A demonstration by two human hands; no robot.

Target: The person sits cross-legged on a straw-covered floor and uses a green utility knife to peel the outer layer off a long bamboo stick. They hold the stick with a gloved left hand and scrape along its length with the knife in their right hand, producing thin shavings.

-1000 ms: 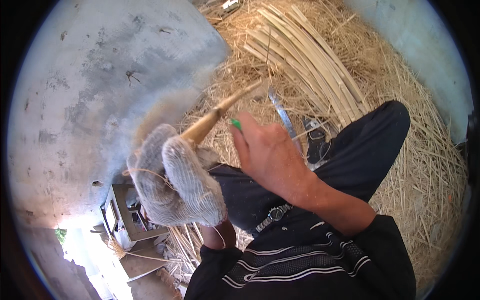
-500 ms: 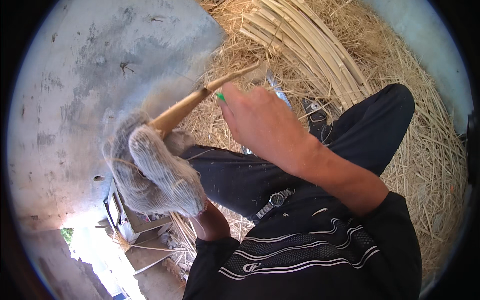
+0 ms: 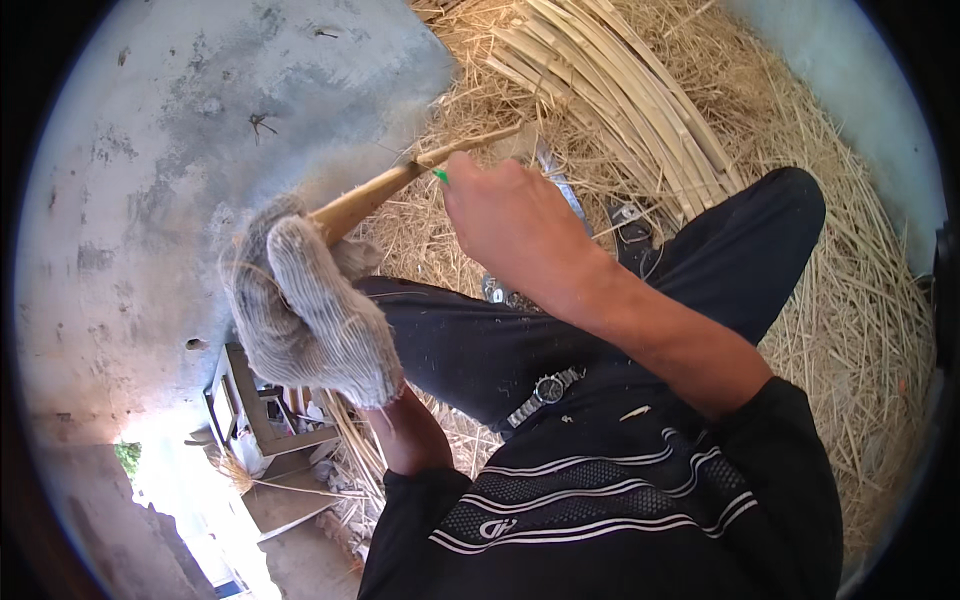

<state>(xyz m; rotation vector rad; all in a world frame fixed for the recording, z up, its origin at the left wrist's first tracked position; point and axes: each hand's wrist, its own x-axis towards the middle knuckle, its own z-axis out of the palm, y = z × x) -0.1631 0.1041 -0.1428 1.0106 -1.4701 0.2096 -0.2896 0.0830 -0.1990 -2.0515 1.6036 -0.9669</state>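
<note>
My left hand (image 3: 310, 300), in a grey knitted glove, is closed around the wide end of a pale wooden strip (image 3: 365, 203). The strip slants up to the right and narrows toward its far tip, with a dark notch-like mark partway along. My bare right hand (image 3: 515, 215) is closed beside the strip's narrow part. A small green piece (image 3: 440, 175) sticks out by its thumb; the rest of what it grips is hidden. Beyond this hand, a long silvery-blue piece (image 3: 566, 190) shows in part, and I cannot tell whether it is held or lies on the straw.
A bundle of long split strips (image 3: 640, 90) lies on straw (image 3: 850, 270) at the far right. A grey wall (image 3: 150, 200) stands close on the left. A metal-band wristwatch (image 3: 545, 392) rests on my dark clothing. At lower left is a wooden frame or box (image 3: 275, 435) with clutter.
My gloved hand has shifted slightly up with the wooden strip, which lies at a flatter slant. My right hand has moved little and stays closed next to the strip.
</note>
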